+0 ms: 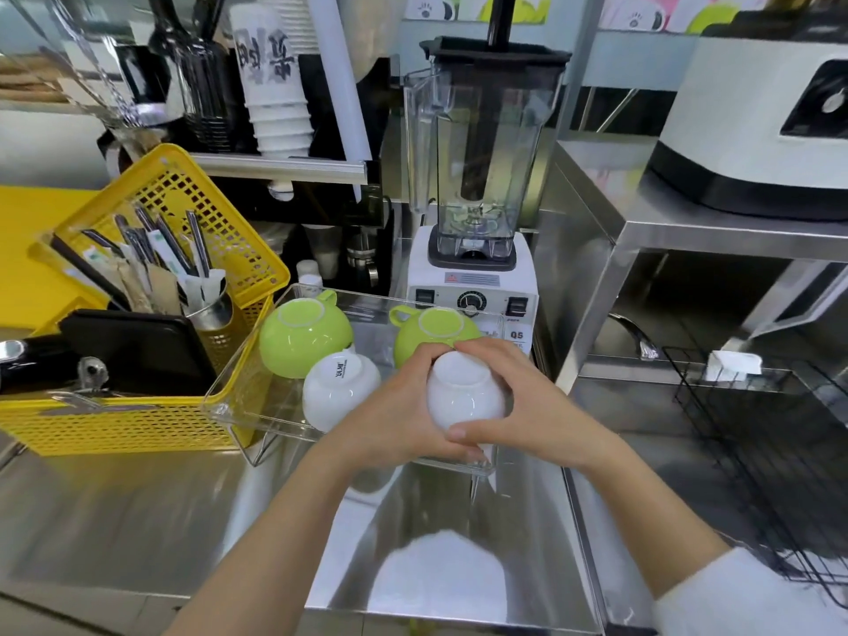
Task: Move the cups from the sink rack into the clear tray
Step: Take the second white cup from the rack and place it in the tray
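Hands, left (394, 420) and right (523, 406), clasp the upturned white cup (463, 390); we should lower it level into the clear tray's (248, 383) near right corner.

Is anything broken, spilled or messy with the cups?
Nothing stands out. Three cups sit upside down in the clear tray: two green, one white. Both hands hold another white cup, also upside down. No chips or spills show.

Blender (477, 185) (clear jug), yellow basket (183, 250)

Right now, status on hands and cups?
Both hands: left hand, right hand clasp white cup, upside down over clear tray. Three cups already in tray. Nothing blocking.
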Available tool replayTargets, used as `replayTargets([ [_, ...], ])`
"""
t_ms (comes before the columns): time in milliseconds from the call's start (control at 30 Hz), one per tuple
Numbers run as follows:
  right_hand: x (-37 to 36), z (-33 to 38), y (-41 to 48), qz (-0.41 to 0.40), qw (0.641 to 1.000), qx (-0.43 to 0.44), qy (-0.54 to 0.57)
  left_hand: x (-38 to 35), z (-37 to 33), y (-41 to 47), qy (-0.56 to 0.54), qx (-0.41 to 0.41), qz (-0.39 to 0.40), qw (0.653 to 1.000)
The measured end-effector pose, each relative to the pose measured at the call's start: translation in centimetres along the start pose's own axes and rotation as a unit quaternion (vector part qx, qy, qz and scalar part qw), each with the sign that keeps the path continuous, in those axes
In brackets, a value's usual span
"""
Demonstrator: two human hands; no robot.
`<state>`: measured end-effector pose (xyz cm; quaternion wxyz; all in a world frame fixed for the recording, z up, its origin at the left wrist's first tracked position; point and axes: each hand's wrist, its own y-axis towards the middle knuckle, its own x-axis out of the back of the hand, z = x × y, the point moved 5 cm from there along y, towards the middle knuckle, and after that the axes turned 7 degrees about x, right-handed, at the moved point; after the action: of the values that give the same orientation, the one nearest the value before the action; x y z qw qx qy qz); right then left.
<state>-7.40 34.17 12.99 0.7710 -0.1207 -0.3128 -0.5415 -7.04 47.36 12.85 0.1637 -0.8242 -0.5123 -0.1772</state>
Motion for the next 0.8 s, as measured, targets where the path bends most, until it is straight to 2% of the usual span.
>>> replayTargets([
  [233, -1.1, -0.1, 0.1, 0.0, 1.0, 0.006, -0.009, 0.5, 0.8, 0.6, 0.072, -0.002, 0.011, 0.997],
  [500, -1.1, -0.5, -0.2, -0.022, 1.0, 0.0, -0.009, 0.4, 1.0, 0.6, 0.15, -0.018, -0.016, 0.988],
  [800, -2.0, 0.0, -0.5, -0.064, 0.998, -0.011, -0.001, 0.1, 1.2, 0.4, 0.163, -0.018, -0.035, 0.986],
])
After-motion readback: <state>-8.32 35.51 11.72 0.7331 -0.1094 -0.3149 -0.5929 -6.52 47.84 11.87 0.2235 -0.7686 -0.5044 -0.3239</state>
